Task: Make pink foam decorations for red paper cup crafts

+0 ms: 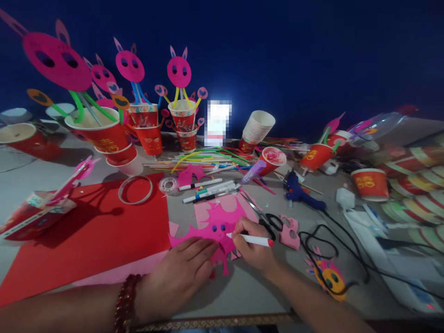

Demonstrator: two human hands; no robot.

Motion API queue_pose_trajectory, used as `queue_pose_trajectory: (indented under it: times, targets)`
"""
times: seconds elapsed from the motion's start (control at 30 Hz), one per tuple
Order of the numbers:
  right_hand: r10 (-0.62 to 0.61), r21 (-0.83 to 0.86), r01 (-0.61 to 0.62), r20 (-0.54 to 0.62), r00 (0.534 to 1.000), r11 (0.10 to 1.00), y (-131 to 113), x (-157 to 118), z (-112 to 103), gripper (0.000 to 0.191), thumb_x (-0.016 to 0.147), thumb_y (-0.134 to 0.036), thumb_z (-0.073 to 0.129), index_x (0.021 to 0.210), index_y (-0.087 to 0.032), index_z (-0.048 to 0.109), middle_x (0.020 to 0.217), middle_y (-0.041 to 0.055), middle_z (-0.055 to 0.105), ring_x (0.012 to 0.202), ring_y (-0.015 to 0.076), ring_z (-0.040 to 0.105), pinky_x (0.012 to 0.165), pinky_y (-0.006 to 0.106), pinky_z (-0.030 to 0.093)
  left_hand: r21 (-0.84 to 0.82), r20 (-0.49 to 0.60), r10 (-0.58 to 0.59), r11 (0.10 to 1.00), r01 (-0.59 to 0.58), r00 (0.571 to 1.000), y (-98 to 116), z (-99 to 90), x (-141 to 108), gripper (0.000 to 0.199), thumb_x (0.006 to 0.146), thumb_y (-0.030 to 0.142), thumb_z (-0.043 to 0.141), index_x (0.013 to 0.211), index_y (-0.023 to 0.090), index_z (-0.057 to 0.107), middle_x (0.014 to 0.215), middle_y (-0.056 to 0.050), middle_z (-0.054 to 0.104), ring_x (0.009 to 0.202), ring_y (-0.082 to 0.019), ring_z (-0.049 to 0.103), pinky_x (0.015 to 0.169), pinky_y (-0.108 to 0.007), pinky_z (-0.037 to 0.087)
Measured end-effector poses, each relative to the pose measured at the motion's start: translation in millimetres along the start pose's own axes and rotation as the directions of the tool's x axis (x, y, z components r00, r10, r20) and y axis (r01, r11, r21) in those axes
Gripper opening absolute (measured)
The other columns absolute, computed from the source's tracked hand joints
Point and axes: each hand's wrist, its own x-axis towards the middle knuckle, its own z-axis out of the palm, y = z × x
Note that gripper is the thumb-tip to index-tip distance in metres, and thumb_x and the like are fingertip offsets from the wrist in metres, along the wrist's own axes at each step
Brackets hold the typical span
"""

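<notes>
Under my hands lies a bright pink paper cutout (204, 233) with jagged edges and a small face with two blue-purple eyes. My left hand (182, 263) rests flat on its lower left part, fingers stretched toward the right. With my right hand (255, 245) I grip a white marker (255, 239) with a red end. The marker's tip points left, close beside the drawn face; I cannot tell whether it touches the paper. A lighter pink sheet (200, 212) lies under the cutout. Black-handled scissors (268, 222) lie just beyond my right hand.
Red paper (138, 231) covers the left, with a tape ring (135, 189) on it. Several markers (208, 189) lie behind the cutout. Paper cups with pink figures (179, 71) stand at the back left. A blue glue gun (301, 194) and its black cord (350, 240) lie right.
</notes>
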Motion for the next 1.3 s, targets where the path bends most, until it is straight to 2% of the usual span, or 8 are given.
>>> queue_pose_trajectory:
  times: [0.1, 0.27, 0.37, 0.53, 1.3]
  targets:
    - [0.005, 0.033, -0.004, -0.020, 1.000, 0.999, 2.5, -1.2, -0.1, 0.019, 0.078, -0.015, 0.047, 0.061, -0.023, 0.043, 0.054, -0.0052, 0.044, 0.050, 0.0120, 0.043, 0.050, 0.025, 0.034, -0.005, 0.008, 0.003, 1.000, -0.003, 1.000, -0.3, -0.5, -0.4, 0.026, 0.100, 0.020, 0.046, 0.120, 0.010, 0.059, 0.140, -0.012, 0.056, 0.130, -0.027, 0.048, 0.109, -0.044, 0.042]
    - [0.047, 0.201, -0.023, -0.118, 0.992, 0.979, 9.3, -5.9, 1.7, 0.019, 0.081, -0.018, 0.050, 0.064, -0.023, 0.045, 0.056, -0.0048, 0.044, 0.051, 0.0131, 0.043, 0.050, 0.026, 0.036, -0.004, -0.001, 0.005, 1.000, -0.005, 1.000, -0.3, -0.9, -0.5, 0.027, 0.100, 0.020, 0.045, 0.122, 0.011, 0.058, 0.140, -0.011, 0.056, 0.129, -0.026, 0.049, 0.108, -0.042, 0.042]
    - [0.037, 0.260, -0.017, -0.074, 0.997, 0.966, 8.8, -8.5, 4.2, 0.016, 0.081, -0.018, 0.053, 0.067, -0.023, 0.047, 0.056, -0.0052, 0.047, 0.049, 0.0125, 0.044, 0.050, 0.025, 0.037, 0.001, -0.015, -0.006, 1.000, 0.006, 1.000, 0.5, 1.3, -0.7, 0.024, 0.100, 0.022, 0.046, 0.118, 0.012, 0.060, 0.139, -0.010, 0.057, 0.130, -0.026, 0.049, 0.109, -0.042, 0.040]
    - [0.012, 0.162, -0.021, 0.056, 0.998, 0.987, 0.1, -8.2, 7.0, 0.013, 0.079, -0.017, 0.053, 0.068, -0.022, 0.052, 0.057, -0.0037, 0.056, 0.052, 0.0128, 0.051, 0.052, 0.024, 0.040, 0.006, -0.023, -0.013, 1.000, 0.013, 1.000, 1.1, 2.4, -0.9, 0.021, 0.099, 0.023, 0.049, 0.113, 0.014, 0.061, 0.137, -0.009, 0.059, 0.130, -0.025, 0.049, 0.109, -0.041, 0.040]
    - [0.020, 0.093, -0.032, 0.130, 0.991, 0.995, -2.4, -4.4, 9.0, 0.014, 0.083, -0.021, 0.054, 0.069, -0.023, 0.052, 0.057, -0.0038, 0.055, 0.052, 0.0131, 0.052, 0.052, 0.023, 0.040, -0.017, -0.045, -0.021, 1.000, 0.021, 0.999, 1.0, 5.2, -2.3, 0.020, 0.100, 0.022, 0.047, 0.111, 0.014, 0.061, 0.136, -0.010, 0.059, 0.128, -0.025, 0.050, 0.109, -0.042, 0.041]
